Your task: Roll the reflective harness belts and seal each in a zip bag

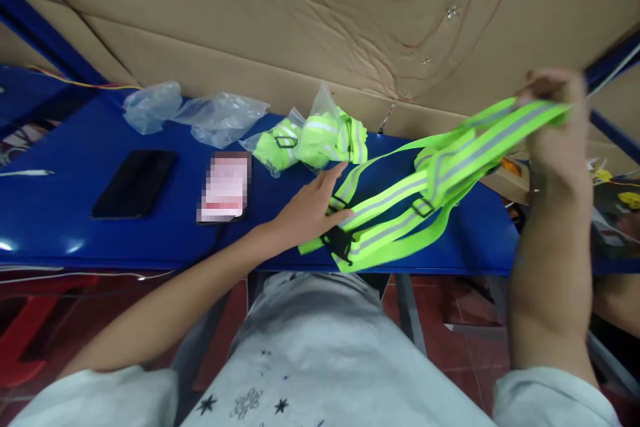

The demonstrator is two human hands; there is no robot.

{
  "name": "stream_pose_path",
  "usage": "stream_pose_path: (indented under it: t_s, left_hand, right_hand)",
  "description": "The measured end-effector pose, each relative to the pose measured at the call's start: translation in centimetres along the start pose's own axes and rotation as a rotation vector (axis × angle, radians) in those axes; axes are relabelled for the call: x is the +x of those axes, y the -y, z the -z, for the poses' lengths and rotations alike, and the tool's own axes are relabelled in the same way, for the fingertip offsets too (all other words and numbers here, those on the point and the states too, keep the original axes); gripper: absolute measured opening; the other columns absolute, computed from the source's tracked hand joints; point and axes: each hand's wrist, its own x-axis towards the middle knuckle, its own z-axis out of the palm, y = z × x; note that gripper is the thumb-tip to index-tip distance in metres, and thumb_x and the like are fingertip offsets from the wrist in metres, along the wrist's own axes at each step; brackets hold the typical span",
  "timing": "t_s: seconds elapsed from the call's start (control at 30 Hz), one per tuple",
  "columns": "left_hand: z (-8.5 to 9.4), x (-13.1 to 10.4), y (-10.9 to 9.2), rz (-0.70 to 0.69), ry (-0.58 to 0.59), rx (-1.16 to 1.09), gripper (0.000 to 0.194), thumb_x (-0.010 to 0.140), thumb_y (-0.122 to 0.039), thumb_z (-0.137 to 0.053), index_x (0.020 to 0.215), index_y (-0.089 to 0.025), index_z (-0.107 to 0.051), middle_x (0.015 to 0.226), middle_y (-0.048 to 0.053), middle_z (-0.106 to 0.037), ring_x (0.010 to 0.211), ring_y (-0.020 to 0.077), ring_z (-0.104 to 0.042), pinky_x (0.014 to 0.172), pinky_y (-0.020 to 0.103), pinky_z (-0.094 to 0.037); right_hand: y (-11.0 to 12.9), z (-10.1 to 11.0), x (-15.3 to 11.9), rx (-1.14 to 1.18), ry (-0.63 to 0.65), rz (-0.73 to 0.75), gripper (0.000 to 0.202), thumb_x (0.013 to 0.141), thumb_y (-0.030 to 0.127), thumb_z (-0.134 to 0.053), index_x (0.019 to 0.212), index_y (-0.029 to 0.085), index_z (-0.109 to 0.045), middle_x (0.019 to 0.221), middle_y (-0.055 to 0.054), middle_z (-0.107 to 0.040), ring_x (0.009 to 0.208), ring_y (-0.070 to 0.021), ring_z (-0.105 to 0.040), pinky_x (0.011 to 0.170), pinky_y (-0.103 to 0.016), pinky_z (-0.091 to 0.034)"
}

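Observation:
A neon green strap harness (pixel 390 213) with grey reflective stripes and black buckles stretches over the blue table (pixel 65 147). Its far right end is raised in my right hand (pixel 555 100), whose fingers are wrapped round the folded straps. My left hand (pixel 315 210) rests at the harness's left end, beside the black buckle (pixel 340 240), with thumb and fingers apart. Behind my left hand lie two clear bags with folded green straps, one on the left (pixel 280 145) and one on the right (pixel 325 140).
Crumpled clear plastic bags (pixel 225 117) lie at the back left. A dark phone (pixel 135 183) and a phone with a lit screen (pixel 225 187) are on the table's left half. Cardboard (pixel 250 13) lines the back; blue metal posts (pixel 45 33) stand at the sides.

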Motion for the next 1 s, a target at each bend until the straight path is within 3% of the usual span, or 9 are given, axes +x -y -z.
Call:
stream_pose_path:
  t_s: [0.07, 0.13, 0.23, 0.3, 0.43, 0.57, 0.7, 0.87, 1.0]
  left_hand:
    - [0.9, -0.4, -0.2, -0.054, -0.064, 0.017, 0.072, 0.103, -0.038, -0.054, 0.166, -0.022, -0.024, 0.163, 0.02, -0.042, 0.149, 0.0339, -0.048, 0.122, 0.054, -0.044]
    - [1.9, -0.7, -0.2, -0.179, 0.037, 0.054, 0.053, 0.104, -0.017, -0.041, 0.157, -0.023, -0.042, 0.157, 0.015, -0.05, 0.147, 0.0265, -0.05, 0.122, 0.047, -0.043]
    - [2.7, -0.6, 0.0, -0.302, 0.266, 0.198, 0.057, 0.096, 0.0, -0.036, 0.143, -0.026, -0.058, 0.158, 0.009, -0.054, 0.152, 0.0228, -0.046, 0.124, 0.045, -0.039]
    - [2.6, -0.2, 0.1, -0.265, 0.306, 0.328, 0.048, 0.1, -0.007, -0.044, 0.142, -0.024, -0.059, 0.156, 0.009, -0.056, 0.15, 0.027, -0.048, 0.122, 0.049, -0.041]
    - [1.1, 0.3, -1.3, -0.139, 0.333, 0.518, 0.037, 0.106, -0.028, -0.054, 0.142, -0.022, -0.06, 0.14, 0.012, -0.066, 0.125, 0.0306, -0.066, 0.103, 0.046, -0.054]
    - [0.0, 0.0, -2.7, -0.156, 0.305, 0.641, 0.036, 0.105, -0.021, -0.052, 0.139, -0.02, -0.062, 0.141, 0.014, -0.063, 0.129, 0.0318, -0.065, 0.098, 0.044, -0.054]
    - [0.0, 0.5, -2.7, -0.243, 0.362, 0.56, 0.036, 0.099, -0.019, -0.063, 0.135, -0.02, -0.065, 0.144, 0.01, -0.063, 0.134, 0.0283, -0.062, 0.106, 0.041, -0.051]
    - [-0.2, 2.1, -3.4, -0.319, 0.496, 0.615, 0.028, 0.093, -0.019, -0.071, 0.121, -0.017, -0.071, 0.119, 0.008, -0.073, 0.109, 0.0271, -0.072, 0.087, 0.036, -0.053]
    - [0.0, 2.8, -4.0, -0.459, 0.535, 0.683, 0.021, 0.091, -0.023, -0.075, 0.11, -0.015, -0.072, 0.111, 0.009, -0.075, 0.104, 0.0288, -0.073, 0.082, 0.037, -0.05]
  right_hand:
    - [-2.1, 0.1, -2.7, -0.175, 0.35, -0.168, 0.099, 0.079, 0.047, -0.089, 0.162, 0.02, -0.043, 0.151, -0.024, -0.059, 0.133, -0.0299, -0.063, 0.104, -0.045, -0.052]
    - [-1.9, -0.4, -5.3, -0.386, 0.62, -0.262, 0.111, 0.067, 0.039, -0.098, 0.162, 0.017, -0.045, 0.162, -0.025, -0.049, 0.151, -0.0389, -0.046, 0.118, -0.054, -0.043]
    - [3.7, -3.6, -9.6, -0.464, 0.347, -0.033, 0.069, 0.089, 0.036, -0.08, 0.151, 0.014, -0.058, 0.166, -0.025, -0.043, 0.157, -0.0383, -0.038, 0.125, -0.058, -0.035]
    - [9.3, -7.2, -12.6, -0.338, 0.275, 0.098, 0.042, 0.103, 0.04, -0.063, 0.139, 0.02, -0.067, 0.153, -0.016, -0.059, 0.146, -0.031, -0.054, 0.121, -0.053, -0.042]
    - [17.0, -14.5, -17.8, -0.31, 0.512, 0.161, 0.063, 0.103, 0.059, -0.055, 0.143, 0.011, -0.062, 0.14, -0.018, -0.069, 0.125, -0.0344, -0.065, 0.106, -0.051, -0.052]
    - [16.8, -17.7, -19.8, -0.416, 0.602, 0.048, 0.08, 0.101, 0.061, -0.056, 0.151, -0.001, -0.053, 0.146, -0.027, -0.062, 0.127, -0.0431, -0.06, 0.103, -0.057, -0.051]
    - [15.5, -17.2, -20.1, -0.304, 0.636, 0.056, 0.075, 0.099, 0.055, -0.064, 0.15, 0.001, -0.054, 0.146, -0.025, -0.061, 0.129, -0.0389, -0.058, 0.11, -0.052, -0.049]
    - [17.1, -16.7, -21.1, -0.399, 0.573, -0.005, 0.066, 0.096, 0.044, -0.068, 0.145, 0.001, -0.058, 0.142, -0.024, -0.064, 0.125, -0.0399, -0.06, 0.105, -0.053, -0.05]
    - [18.1, -17.3, -21.7, -0.49, 0.55, -0.003, 0.072, 0.098, 0.059, -0.063, 0.14, 0.0, -0.062, 0.139, -0.025, -0.066, 0.12, -0.0404, -0.062, 0.102, -0.056, -0.049]
